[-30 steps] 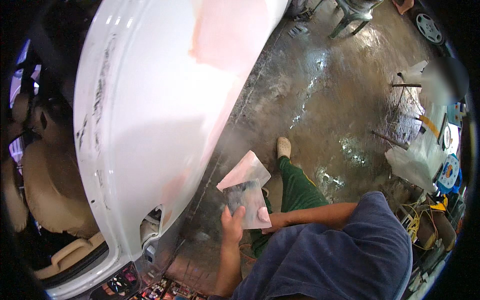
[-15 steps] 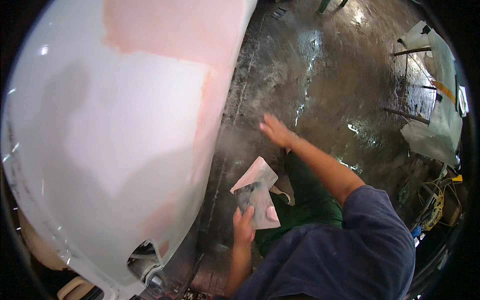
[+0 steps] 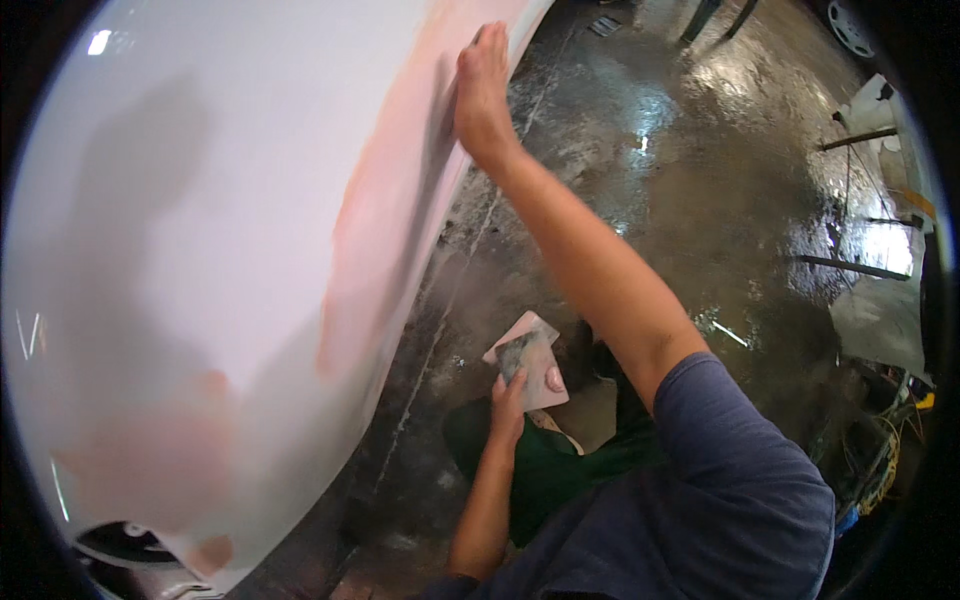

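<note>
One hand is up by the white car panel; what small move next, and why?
Perhaps slide the right hand lightly along the pink patch: it looks outstretched, seemingly against the white panel, while the left hand holds the flat plate clear of it.

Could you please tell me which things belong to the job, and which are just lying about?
Apparently in use:
White car panel with pink patches, under the right hand
Two flat plates in the left hand
Pink dab on one plate

Apparently lying about:
Yellow cable, lower right
Small grey item on the floor
</note>
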A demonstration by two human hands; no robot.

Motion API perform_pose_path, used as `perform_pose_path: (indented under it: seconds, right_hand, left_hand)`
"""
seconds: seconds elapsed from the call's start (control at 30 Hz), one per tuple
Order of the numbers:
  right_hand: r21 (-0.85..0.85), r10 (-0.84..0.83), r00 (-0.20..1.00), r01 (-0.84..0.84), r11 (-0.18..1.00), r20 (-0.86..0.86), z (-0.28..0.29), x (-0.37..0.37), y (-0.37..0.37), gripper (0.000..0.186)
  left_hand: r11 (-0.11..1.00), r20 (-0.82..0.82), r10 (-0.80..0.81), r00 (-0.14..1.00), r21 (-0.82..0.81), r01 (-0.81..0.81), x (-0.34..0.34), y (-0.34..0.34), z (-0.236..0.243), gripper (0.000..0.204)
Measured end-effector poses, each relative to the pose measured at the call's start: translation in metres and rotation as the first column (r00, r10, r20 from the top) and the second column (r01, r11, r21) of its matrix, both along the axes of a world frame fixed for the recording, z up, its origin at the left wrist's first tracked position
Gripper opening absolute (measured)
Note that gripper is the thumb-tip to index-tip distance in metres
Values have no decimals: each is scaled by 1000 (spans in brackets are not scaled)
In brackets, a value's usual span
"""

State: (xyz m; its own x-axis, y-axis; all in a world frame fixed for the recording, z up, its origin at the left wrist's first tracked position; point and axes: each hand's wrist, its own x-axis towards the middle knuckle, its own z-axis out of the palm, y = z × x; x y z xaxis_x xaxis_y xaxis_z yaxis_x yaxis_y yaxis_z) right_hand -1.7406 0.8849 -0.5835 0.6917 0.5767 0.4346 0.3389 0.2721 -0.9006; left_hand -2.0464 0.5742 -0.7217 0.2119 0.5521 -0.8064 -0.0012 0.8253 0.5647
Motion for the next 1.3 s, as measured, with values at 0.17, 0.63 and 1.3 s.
perform_pose_path:
  seconds: [0.17, 0.63, 1.3]
  right_hand:
    - [235, -94, 987, 124, 964, -134, -12, -25, 24, 74]
    - [189, -124, 983, 149, 971, -138, -24, -207, -68, 80]
    - [102, 15, 997, -23, 995, 82, -79, -403, -168, 78]
  left_hand:
    - [997, 65, -28, 997, 74, 23, -19, -5, -85, 43]
    - [947, 277, -243, 930, 278, 164, -61, -18, -145, 45]
    - [855, -104, -382, 918, 336, 394, -90, -8, -154, 55]
